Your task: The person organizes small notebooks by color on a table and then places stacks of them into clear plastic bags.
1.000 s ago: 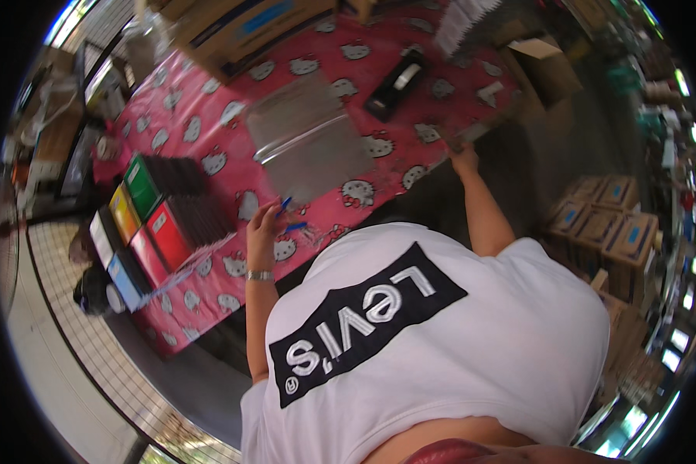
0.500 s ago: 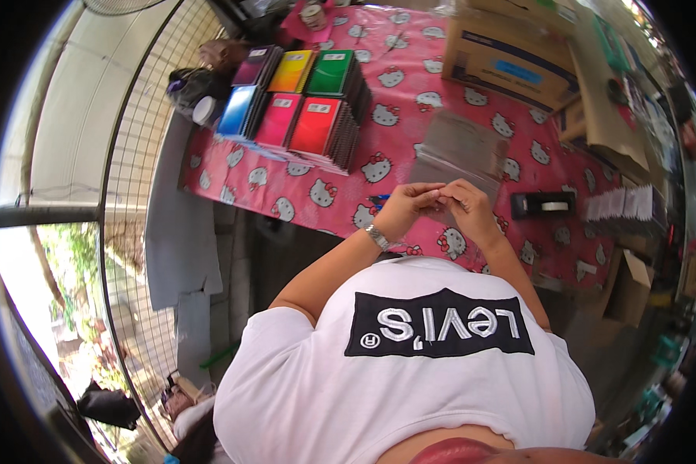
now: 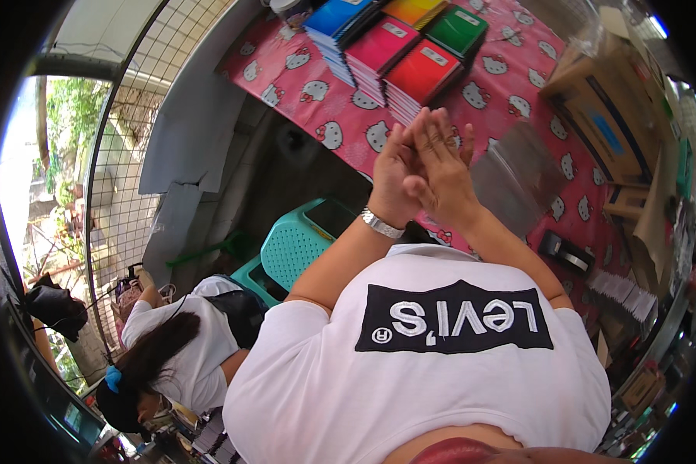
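Observation:
My left hand and my right hand are pressed palm to palm with the fingers straight, raised over the near edge of a table. Nothing shows between the palms. A silver wristband sits on my left wrist. Just beyond the fingertips lie stacks of notebooks: red, magenta, blue and green. A pile of clear plastic sleeves lies right of my hands on the pink tablecloth printed with white cat faces.
A black tape dispenser sits at the table's right end, with a cardboard box behind it. Teal plastic stools stand under the table. Another person in a white shirt crouches at lower left beside a wire mesh fence.
My view has swung left along the table. My hands, which were together low over the tablecloth with fingers curled, have risen and flattened palm against palm.

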Demonstrator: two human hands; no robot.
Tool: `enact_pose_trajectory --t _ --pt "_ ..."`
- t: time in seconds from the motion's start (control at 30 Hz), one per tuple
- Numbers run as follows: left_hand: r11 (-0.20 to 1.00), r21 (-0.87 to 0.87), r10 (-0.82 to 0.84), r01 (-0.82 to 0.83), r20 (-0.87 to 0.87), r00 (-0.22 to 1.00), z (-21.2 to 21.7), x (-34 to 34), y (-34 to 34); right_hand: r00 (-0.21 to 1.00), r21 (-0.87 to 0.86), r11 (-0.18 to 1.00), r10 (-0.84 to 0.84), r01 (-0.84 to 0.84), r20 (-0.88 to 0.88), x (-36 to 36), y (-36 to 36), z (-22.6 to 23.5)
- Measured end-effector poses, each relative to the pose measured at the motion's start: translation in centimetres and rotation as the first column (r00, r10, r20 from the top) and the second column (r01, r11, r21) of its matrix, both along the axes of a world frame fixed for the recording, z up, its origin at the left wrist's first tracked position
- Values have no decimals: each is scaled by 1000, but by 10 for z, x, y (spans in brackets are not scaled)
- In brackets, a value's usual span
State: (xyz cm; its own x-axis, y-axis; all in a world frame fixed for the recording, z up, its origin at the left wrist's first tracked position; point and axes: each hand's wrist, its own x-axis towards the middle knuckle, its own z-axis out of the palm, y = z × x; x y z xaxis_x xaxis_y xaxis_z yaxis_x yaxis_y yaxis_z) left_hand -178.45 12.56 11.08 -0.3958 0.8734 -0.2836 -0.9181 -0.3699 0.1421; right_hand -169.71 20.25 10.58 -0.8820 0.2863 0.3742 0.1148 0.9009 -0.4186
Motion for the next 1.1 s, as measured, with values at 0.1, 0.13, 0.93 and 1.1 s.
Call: enact_pose_trajectory --t 0.1,0.13,0.93,1.1 --pt "993 -24 108 -116 -218 970 -9 -53 -23 959 -25 961 276 -275 68 -32 -23 -3" --pt "986 -79 128 -149 -218 967 -10 -65 -29 948 -10 953 301 -302 104 -47 -27 -7" --pt "365 -797 343 -481 -366 865 -341 -479 -245 832 -675 714 480 -187 278 -161 -25 -62" --pt "53 -916 214 -397 -378 901 -371 -510 -235 846 -665 744 314 62 430 -126 -10 -59"
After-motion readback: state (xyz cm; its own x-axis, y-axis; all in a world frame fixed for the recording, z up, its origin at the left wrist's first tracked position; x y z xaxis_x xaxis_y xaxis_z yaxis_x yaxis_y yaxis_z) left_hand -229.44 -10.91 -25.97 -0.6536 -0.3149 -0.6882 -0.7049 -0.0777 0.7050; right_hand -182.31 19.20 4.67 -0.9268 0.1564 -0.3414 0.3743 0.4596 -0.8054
